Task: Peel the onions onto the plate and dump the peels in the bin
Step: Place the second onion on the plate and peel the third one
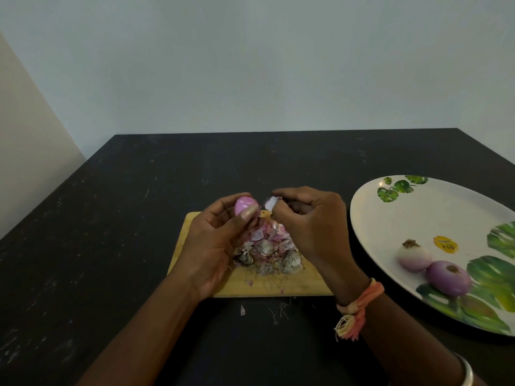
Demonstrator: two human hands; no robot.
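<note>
My left hand (214,243) grips a small pink onion (243,205) above the wooden cutting board (303,285), thumb across its front. Just to its right, my right hand (309,224) pinches a pale strip of peel (270,203) beside the onion. A heap of pink and papery peels (267,249) lies on the board under both hands. Two peeled onions, one whitish (413,257) and one purple (448,277), sit on the white leaf-patterned plate (395,218) at the right. No bin is in view.
Everything stands on a black table (111,232) whose far edge meets a pale wall. A loose peel scrap (242,310) and root threads (280,312) lie on the table in front of the board. The plate runs off the frame's right side.
</note>
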